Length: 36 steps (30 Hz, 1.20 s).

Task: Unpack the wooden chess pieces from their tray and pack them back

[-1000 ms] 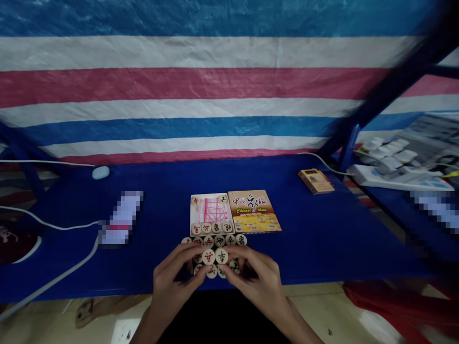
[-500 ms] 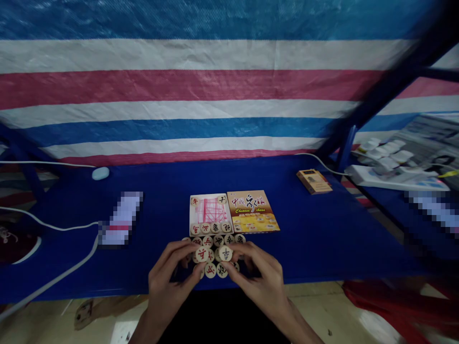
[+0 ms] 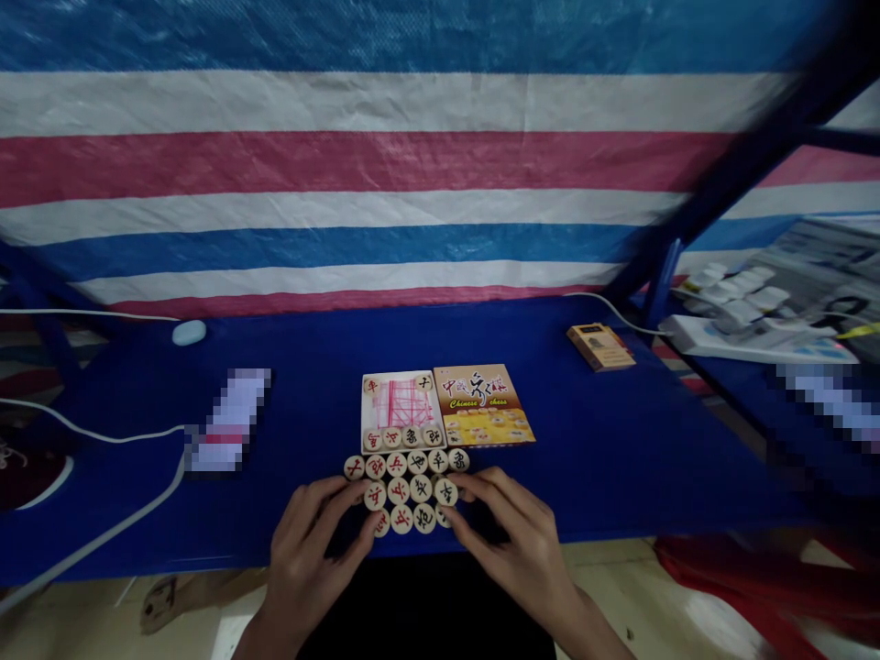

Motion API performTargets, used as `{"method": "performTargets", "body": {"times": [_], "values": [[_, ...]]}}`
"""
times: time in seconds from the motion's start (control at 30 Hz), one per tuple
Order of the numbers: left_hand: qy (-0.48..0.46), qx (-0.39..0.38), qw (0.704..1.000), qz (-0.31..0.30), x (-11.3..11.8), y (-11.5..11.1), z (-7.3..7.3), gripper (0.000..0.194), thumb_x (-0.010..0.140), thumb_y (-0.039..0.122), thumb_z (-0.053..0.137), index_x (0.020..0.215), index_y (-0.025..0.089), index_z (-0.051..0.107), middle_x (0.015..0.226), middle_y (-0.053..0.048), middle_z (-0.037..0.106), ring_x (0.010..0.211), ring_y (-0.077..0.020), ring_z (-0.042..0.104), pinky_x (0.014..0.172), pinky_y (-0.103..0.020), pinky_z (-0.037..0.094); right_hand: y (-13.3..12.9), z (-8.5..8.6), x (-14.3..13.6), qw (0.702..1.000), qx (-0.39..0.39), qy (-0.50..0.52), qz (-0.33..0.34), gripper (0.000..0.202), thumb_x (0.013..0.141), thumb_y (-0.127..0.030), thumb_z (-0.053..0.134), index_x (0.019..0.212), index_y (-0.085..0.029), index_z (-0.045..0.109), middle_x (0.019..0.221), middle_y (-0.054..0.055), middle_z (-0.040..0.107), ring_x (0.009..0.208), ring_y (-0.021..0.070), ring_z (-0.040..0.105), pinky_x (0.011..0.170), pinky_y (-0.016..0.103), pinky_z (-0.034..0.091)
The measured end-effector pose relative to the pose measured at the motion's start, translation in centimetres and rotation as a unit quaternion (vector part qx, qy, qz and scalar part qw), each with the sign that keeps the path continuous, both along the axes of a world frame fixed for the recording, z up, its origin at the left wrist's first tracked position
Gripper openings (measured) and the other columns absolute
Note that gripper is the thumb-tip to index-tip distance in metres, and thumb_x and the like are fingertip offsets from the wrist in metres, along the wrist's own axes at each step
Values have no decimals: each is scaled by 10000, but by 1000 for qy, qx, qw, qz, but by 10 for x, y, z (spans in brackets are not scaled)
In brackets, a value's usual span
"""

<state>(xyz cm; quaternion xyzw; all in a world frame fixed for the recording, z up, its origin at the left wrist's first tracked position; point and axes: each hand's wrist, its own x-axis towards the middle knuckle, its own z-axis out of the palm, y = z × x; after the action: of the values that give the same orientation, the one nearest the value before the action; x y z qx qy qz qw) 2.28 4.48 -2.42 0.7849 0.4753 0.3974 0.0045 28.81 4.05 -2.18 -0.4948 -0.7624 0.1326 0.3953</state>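
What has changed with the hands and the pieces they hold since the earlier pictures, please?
The left hand and right hand have moved apart, carrying the red-marked piece leftward and the black-marked piece rightward, so two middle pieces now show between them. Both remain pinched. The white box, Chinese chess cover and small carton stayed put.

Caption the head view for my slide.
Left hand grips a red-marked chess piece, right hand a black-marked piece, near an open white box.

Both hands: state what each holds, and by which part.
Left hand: red-marked chess piece, by its rim. Right hand: black-marked chess piece, also by its rim.
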Motion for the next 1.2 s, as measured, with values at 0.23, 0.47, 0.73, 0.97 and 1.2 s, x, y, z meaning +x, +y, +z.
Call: {"method": "performTargets", "body": {"times": [0.23, 0.47, 0.73, 0.97, 1.2], "values": [[0, -4, 1000, -29, 1, 2, 5, 334, 874, 103, 712, 1184, 221, 677, 1029, -34, 741, 900, -172, 684, 797, -316, 543, 1, -2, -3, 1000, 17, -2, 7, 344, 920, -180, 669, 1252, -264, 638, 1003, 36, 719, 880, 177, 701, 764, 331, 581], [-7, -16, 999, -29, 1, 1, 5, 355, 861, 94, 714, 1187, 231, 686, 1034, -22, 743, 910, -169, 681, 805, -312, 549, 1, -3, -2, 1000, 13, 15, 5, 320, 923, -145, 651, 1223, -253, 641, 1052, 47, 729, 920, 189, 698, 787, 353, 579], [-87, -15, 995, 48, -12, 24, 33, 182, 917, 148, 666, 1053, 244, 740, 966, -19, 677, 828, -138, 642, 759, -278, 514, 14, 22, 1, 996, -26, 83, -5, 137, 968, -187, 586, 1049, -236, 686, 919, 27, 701, 846, 158, 681, 737, 303, 556], [59, -126, 987, 79, 9, 97, 50, 203, 965, 316, 612, 1121, 239, 718, 887, 5, 618, 707, -123, 605, 626, -251, 441, 79, 38, -13, 992, -59, -110, -37, 237, 1008, -314, 496, 1117, -246, 695, 1049, 42, 724, 883, 187, 702, 733, 320, 520], [144, -135, 969, 151, 32, 110, 41, 195, 968, 318, 581, 1074, 248, 729, 857, -6, 609, 663, -158, 571, 559, -291, 320, 116, 36, -27, 972, -67, -217, -63, 294, 974, -298, 491, 1162, -185, 688, 979, 113, 759, 777, 246, 712, 607, 327, 418]]}}
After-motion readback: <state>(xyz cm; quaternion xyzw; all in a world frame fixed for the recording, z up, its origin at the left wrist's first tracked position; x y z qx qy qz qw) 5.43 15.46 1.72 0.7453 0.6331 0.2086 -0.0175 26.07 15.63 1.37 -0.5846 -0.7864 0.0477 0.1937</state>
